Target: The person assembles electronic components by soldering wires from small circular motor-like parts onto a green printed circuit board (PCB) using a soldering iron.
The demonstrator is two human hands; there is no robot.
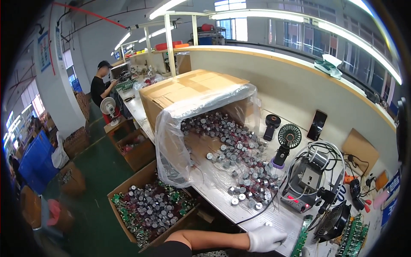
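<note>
My left forearm crosses the lower edge, and my left hand (263, 239) wears a white glove. Its fingers are curled together over the bench top; what they hold, if anything, is hidden. Just above the hand lies one small round motor (269, 223) on the bench. To its right is a long green circuit board (302, 236). Beyond, a heap of small silver motors (252, 177) with thin red wires spills out of a cardboard box (195, 88) lined with clear plastic. My right hand is not seen.
A soldering station (305, 188), black fan (333, 222) and more circuit boards (353, 235) crowd the right. A small handheld fan (289, 139) and phone (317, 125) stand behind. On the floor, an open carton (124, 188) holds motors and boards. A person (101, 88) works farther down the bench.
</note>
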